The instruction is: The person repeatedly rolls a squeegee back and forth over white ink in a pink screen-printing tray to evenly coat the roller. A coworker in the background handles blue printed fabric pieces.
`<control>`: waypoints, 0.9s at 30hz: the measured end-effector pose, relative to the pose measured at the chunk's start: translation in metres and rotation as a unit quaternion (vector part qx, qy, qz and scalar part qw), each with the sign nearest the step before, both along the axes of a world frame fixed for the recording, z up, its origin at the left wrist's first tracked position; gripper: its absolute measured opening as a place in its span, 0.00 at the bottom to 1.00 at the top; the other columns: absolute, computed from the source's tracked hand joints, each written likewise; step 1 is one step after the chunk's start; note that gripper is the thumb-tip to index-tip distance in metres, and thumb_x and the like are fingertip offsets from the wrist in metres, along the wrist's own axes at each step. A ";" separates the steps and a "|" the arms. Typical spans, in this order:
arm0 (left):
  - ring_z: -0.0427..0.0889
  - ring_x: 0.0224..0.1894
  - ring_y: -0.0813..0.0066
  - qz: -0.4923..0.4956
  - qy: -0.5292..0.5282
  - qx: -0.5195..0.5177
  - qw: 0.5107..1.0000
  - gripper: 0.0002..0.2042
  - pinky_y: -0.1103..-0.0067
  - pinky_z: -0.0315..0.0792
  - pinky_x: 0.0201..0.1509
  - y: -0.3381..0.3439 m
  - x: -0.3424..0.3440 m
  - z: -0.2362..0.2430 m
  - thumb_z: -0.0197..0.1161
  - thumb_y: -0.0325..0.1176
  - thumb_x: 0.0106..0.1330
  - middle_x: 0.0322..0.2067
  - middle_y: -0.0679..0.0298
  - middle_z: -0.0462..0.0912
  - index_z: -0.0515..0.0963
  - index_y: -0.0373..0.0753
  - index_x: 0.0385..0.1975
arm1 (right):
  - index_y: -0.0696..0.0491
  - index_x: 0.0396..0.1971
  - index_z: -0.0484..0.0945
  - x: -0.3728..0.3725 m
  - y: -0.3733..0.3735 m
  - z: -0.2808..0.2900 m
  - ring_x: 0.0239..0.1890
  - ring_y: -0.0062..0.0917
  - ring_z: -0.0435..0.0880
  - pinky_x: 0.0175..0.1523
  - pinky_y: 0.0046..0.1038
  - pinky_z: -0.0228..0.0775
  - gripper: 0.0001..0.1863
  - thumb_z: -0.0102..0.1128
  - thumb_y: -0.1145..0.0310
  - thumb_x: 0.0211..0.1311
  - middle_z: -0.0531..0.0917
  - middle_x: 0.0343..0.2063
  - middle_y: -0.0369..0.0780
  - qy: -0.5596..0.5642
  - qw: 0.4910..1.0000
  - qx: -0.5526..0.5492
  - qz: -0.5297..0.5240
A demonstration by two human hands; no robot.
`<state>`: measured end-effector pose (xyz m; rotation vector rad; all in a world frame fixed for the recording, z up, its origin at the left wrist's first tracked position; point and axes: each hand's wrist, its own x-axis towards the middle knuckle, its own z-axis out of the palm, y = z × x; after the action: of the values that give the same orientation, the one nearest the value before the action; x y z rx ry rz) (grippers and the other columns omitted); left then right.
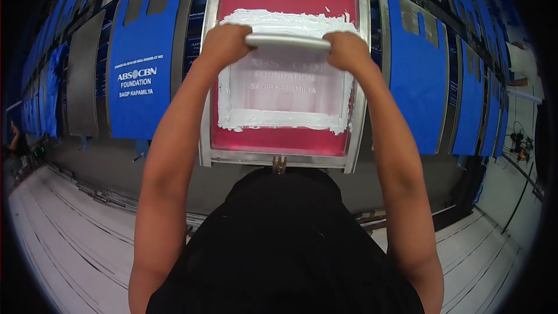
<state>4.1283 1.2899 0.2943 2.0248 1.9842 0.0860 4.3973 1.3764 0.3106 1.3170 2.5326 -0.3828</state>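
A screen printing frame [358, 113] with a metal border and red mesh lies in front of me. My left hand [228, 43] is closed round the left end of a pale squeegee [288, 40], and my right hand [349, 51] grips its right end. The squeegee lies across the upper part of the mesh. Thick white ink [285, 119] rings a translucent printing area, where pale lettering shows through. More ink is heaped beyond the squeegee. Its blade edge against the mesh is hard to make out.
Blue bags [142, 75] lie flat on grey boards to the left, one with white print. Another blue bag [415, 81] lies to the right, with more rows beyond. A metal clasp [279, 164] sits at the frame's near edge. White striped flooring [64, 238] runs behind the long table.
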 end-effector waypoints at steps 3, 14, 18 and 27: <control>0.83 0.35 0.57 0.004 -0.017 -0.065 0.998 0.13 0.65 0.76 0.39 -0.080 0.017 0.005 0.70 0.36 0.50 0.32 0.57 0.84 0.82 0.46 0.37 | 0.45 0.41 0.83 0.020 -0.077 0.018 0.42 0.38 0.83 0.53 0.41 0.73 0.22 0.58 0.76 0.41 0.84 0.31 0.47 -0.025 0.996 -0.085 -0.012; 0.83 0.35 0.55 -0.001 0.017 0.033 0.999 0.14 0.63 0.76 0.39 0.008 0.006 -0.022 0.70 0.37 0.48 0.27 0.55 0.83 0.83 0.46 0.36 | 0.47 0.39 0.83 0.003 0.003 -0.023 0.42 0.35 0.84 0.65 0.44 0.60 0.17 0.60 0.71 0.44 0.86 0.34 0.43 -0.025 0.999 0.036 0.010; 0.82 0.37 0.55 0.007 -0.023 -0.035 0.999 0.18 0.64 0.75 0.43 0.045 -0.012 0.001 0.73 0.41 0.48 0.30 0.55 0.83 0.82 0.43 0.38 | 0.48 0.44 0.82 -0.017 0.052 0.004 0.46 0.38 0.83 0.55 0.35 0.73 0.23 0.57 0.71 0.41 0.85 0.39 0.43 -0.017 0.999 -0.045 0.016; 0.80 0.35 0.55 0.154 -0.218 -0.161 0.950 0.16 0.64 0.72 0.41 -0.129 0.048 0.047 0.58 0.43 0.65 0.29 0.51 0.81 0.78 0.34 0.38 | 0.48 0.46 0.83 -0.022 0.104 0.020 0.46 0.40 0.83 0.52 0.35 0.74 0.27 0.54 0.73 0.39 0.84 0.40 0.47 0.004 0.999 -0.051 0.018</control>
<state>4.1760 1.1604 0.3416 1.3442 1.8615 0.2384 4.3749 1.4805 0.3302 1.2325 2.5052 -0.5037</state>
